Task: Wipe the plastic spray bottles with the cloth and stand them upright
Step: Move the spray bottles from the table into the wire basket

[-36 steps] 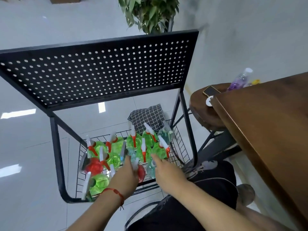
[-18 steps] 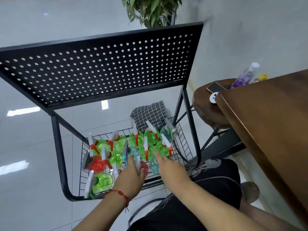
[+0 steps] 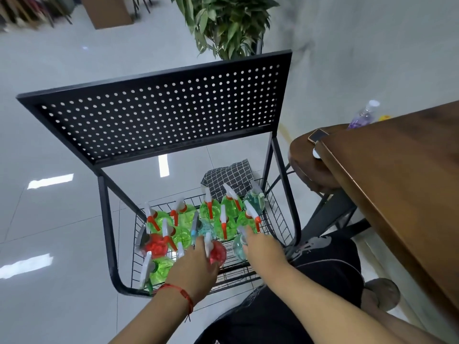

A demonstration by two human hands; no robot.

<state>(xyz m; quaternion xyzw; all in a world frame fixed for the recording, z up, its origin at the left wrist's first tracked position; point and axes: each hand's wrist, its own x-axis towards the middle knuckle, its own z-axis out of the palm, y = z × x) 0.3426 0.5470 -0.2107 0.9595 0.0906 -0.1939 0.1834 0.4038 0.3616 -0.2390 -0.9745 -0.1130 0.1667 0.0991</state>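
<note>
Two bottles are reached for in the basket [image 3: 279,216], presumably for wiping: red bottle [image 3: 219,252] gripped by left hand [image 3: 196,268], blue bottle [image 3: 238,247] touched by outstretched right hand [image 3: 263,247].

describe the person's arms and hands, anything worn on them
Both forearms are bare, with no sleeves or gloves in view. At the wrist of the left hand sits a thin red string bracelet with a short loose end hanging. Nothing shows on the right hand or its wrist.

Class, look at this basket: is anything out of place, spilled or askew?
Nothing spilled. The checked cloth lies bunched at the wire basket's far rim; the left hand and right hand reach among the spray bottles without it.
</note>
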